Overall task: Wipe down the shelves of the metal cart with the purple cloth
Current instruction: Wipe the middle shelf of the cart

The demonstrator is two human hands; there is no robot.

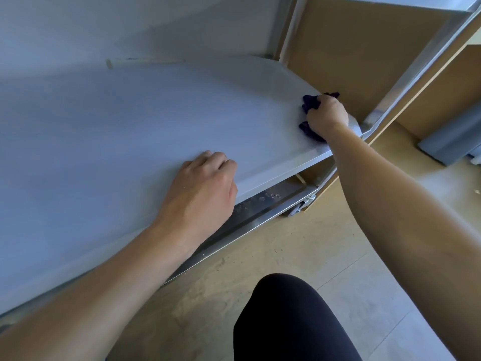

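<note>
The right hand (328,114) is closed round the bunched cloth (309,104), pressed onto the shelf (130,121) at its right end, beside the post (416,74). The left hand (205,183) is rested at the shelf's front edge, fingers loosely curled, nothing held.

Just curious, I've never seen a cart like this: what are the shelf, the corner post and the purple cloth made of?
Shelf: probably sheet metal, matte grey with soft sheen. Corner post: bright polished metal, likely steel, with mirror-like glints. Purple cloth: soft fabric, crumpled into folds in the right hand; weave too small to tell.
</note>
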